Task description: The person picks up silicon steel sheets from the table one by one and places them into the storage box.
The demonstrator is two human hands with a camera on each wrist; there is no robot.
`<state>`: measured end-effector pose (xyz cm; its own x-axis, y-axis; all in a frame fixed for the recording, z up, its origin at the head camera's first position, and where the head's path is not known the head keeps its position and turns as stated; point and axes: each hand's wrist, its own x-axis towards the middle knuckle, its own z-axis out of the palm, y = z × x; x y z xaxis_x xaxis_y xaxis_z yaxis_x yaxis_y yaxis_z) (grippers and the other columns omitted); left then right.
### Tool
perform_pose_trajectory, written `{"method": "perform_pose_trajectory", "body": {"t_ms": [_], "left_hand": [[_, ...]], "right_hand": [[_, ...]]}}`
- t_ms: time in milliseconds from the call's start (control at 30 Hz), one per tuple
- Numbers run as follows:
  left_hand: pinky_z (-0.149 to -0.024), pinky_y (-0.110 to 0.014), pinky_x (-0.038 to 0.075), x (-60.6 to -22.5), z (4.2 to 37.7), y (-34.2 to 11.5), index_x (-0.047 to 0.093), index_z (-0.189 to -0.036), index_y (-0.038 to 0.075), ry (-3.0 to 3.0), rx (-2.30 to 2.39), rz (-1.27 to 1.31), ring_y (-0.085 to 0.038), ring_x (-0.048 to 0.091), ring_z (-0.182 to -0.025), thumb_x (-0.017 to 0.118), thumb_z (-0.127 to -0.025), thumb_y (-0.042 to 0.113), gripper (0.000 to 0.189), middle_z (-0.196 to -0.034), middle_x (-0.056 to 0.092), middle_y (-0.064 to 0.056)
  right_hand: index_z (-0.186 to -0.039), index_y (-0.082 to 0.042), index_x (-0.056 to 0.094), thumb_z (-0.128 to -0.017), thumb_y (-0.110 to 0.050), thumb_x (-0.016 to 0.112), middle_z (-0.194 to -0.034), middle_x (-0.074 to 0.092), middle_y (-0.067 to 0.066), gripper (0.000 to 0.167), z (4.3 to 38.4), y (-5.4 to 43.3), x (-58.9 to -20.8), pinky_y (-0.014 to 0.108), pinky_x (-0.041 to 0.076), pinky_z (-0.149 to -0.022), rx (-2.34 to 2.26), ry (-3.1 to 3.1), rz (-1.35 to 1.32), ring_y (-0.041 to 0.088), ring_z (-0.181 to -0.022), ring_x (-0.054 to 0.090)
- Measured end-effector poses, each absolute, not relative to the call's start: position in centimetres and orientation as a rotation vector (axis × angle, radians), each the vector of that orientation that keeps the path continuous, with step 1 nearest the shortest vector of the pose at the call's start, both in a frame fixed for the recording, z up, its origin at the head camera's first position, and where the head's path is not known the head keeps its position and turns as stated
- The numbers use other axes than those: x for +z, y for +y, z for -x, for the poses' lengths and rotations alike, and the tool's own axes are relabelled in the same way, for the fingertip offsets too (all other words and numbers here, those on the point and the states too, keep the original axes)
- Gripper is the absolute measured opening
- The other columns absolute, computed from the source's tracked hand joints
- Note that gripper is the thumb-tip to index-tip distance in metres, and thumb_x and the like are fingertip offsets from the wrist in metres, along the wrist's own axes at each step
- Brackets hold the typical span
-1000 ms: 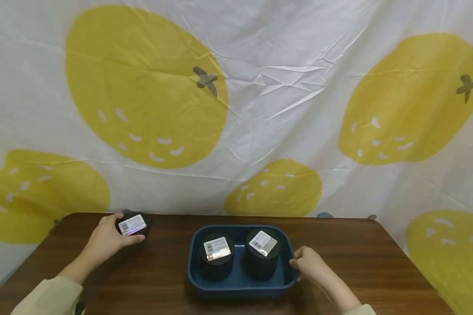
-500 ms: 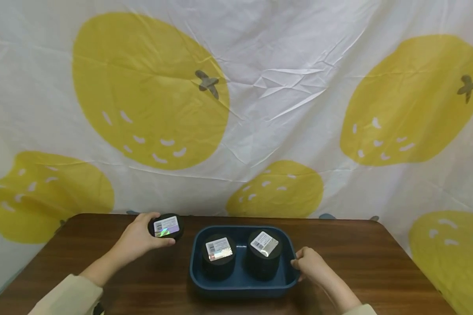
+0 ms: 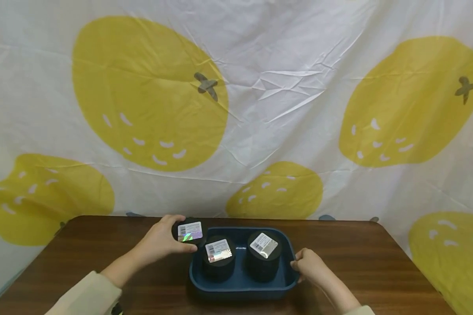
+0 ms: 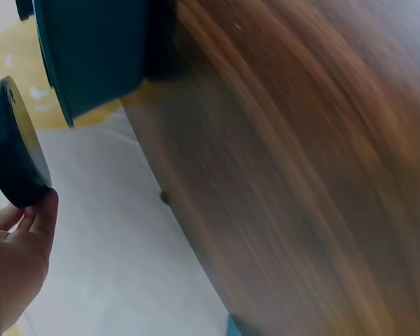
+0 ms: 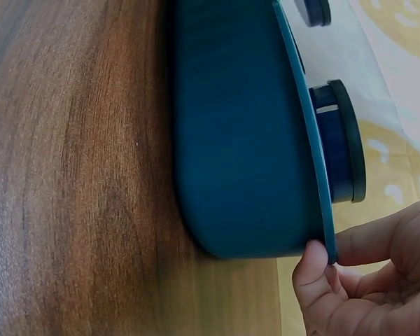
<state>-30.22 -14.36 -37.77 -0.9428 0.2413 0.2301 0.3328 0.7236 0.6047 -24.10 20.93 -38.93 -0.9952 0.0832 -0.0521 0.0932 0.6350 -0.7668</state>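
My left hand [image 3: 166, 238] grips a round black jar [image 3: 190, 232] with a white barcode label on top, thumb on the near side and fingers behind. The jar is up at the left end of a blue rectangular tub [image 3: 242, 288], overlapping its rim in the head view; in the left wrist view the jar [image 4: 17, 147] is raised off the table. Inside the tub stand two similar black jars, a left one [image 3: 218, 259] and a right one [image 3: 263, 256], both labelled on top. My right hand [image 3: 309, 264] pinches the tub's right rim between thumb and fingers.
The dark brown wooden table [image 3: 358, 258] runs under everything, with rounded far corners. Behind its far edge hangs a white cloth [image 3: 284, 109] printed with large yellow fruit.
My left hand has carried its jar rightward from the table's far left to the tub's left end. My right hand and the tub have stayed in place.
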Motion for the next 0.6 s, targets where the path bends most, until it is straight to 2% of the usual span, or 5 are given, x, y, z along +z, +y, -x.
{"method": "perform_pose_trajectory", "body": {"t_ms": [267,600], "left_hand": [[-0.09,-0.047,0.044,-37.5,30.4,-12.2,0.053,-0.123,0.0,-2.772,-1.053,0.547,-0.032,0.052,-0.106,0.086,-0.055,0.048,0.089,-0.122,0.052,-0.017],[-0.084,-0.041,0.045,-38.0,30.3,-10.4,0.054,-0.121,0.0,-2.799,-1.049,0.653,-0.024,0.054,-0.096,0.087,-0.053,0.045,0.088,-0.114,0.055,-0.012]], "right_hand": [[-0.078,0.008,0.048,-0.08,0.004,0.059,-0.068,0.05,0.013,0.012,24.0,20.9,-39.1,0.036,0.051,-0.05,-1.353,2.83,-0.164,0.014,-0.041,0.048],[-0.08,0.009,0.048,-0.08,0.005,0.057,-0.069,0.05,0.013,0.01,24.0,20.4,-39.2,0.034,0.052,-0.048,-1.427,2.791,-0.174,0.015,-0.043,0.05]]}}
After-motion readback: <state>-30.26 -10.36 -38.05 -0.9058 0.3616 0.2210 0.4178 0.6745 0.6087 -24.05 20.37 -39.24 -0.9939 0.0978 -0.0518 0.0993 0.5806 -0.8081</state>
